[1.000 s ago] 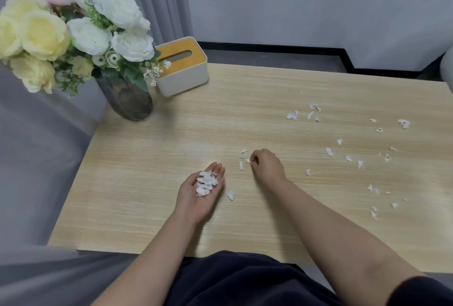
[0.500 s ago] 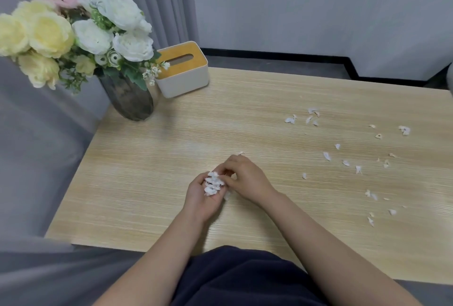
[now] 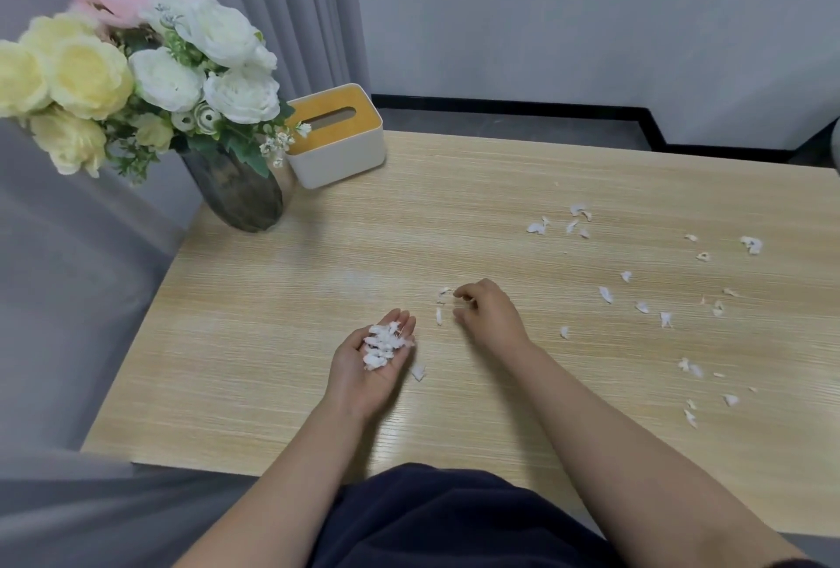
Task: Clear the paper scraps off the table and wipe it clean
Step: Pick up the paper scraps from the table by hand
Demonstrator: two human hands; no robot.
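Pale wood-grain covers the desk [image 3: 409,222], which carries at its far left corner a dark vase [image 3: 236,194] of yellow, white and pink flowers [image 3: 136,67] with a white, yellow-topped tissue box [image 3: 336,142] just beside it. The left hand [image 3: 368,363] lies palm up near the front edge, its fingers [image 3: 400,324] spread and cupping a heap of white scraps [image 3: 382,344]. The right hand [image 3: 488,315] rests close by, fingers loosely curled and gripping nothing, just beside a few loose paper scraps [image 3: 440,313], with many more strewn to its right.
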